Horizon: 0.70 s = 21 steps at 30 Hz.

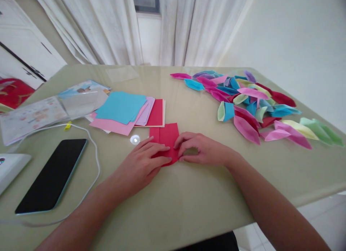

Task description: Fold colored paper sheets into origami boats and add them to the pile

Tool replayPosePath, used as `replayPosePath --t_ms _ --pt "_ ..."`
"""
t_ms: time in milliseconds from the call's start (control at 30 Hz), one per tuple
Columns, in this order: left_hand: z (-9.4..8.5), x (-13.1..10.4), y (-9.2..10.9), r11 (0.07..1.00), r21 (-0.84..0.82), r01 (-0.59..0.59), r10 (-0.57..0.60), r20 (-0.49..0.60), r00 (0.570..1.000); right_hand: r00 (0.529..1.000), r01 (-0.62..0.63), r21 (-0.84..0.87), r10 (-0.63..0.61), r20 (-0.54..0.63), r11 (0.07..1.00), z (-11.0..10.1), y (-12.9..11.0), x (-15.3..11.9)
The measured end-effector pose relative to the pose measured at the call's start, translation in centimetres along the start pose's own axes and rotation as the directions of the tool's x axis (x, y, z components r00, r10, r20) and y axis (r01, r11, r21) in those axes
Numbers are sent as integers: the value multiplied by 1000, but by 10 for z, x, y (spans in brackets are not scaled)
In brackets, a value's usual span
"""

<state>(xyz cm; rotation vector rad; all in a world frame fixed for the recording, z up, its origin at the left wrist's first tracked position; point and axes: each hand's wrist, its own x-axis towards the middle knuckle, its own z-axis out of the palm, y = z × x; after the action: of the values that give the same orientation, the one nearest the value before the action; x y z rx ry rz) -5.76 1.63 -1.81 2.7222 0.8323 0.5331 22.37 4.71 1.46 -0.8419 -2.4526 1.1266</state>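
Observation:
A red sheet of folding paper (169,132) lies on the table in front of me, with a crease near its left side and its near edge slightly curled. My left hand (147,159) rests on its left part, fingers stretched out flat over the paper. At the paper's right edge, my right hand (198,148) has thumb and fingers closed in a pinch. The fingertips partly hide that edge. A small round clear disc (135,139) is beside my left hand.
Behind the hands are stacked coloured sheets (121,107) and plastic sleeves (35,116). Many folded paper pieces (248,99) are heaped at the back right. A phone (52,177), a white cable (97,164) and a white device (12,168) lie on the left.

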Motion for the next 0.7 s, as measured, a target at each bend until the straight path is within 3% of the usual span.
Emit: replayPosePath --t_ms 200,700 --pt "-1 2 3 999 -14 -52 52 8 999 997 -43 -5 42 -70 999 4 0 2" --pt "-7 4 6 996 -66 -53 55 28 998 984 -91 -90 76 -164 992 16 0 7"
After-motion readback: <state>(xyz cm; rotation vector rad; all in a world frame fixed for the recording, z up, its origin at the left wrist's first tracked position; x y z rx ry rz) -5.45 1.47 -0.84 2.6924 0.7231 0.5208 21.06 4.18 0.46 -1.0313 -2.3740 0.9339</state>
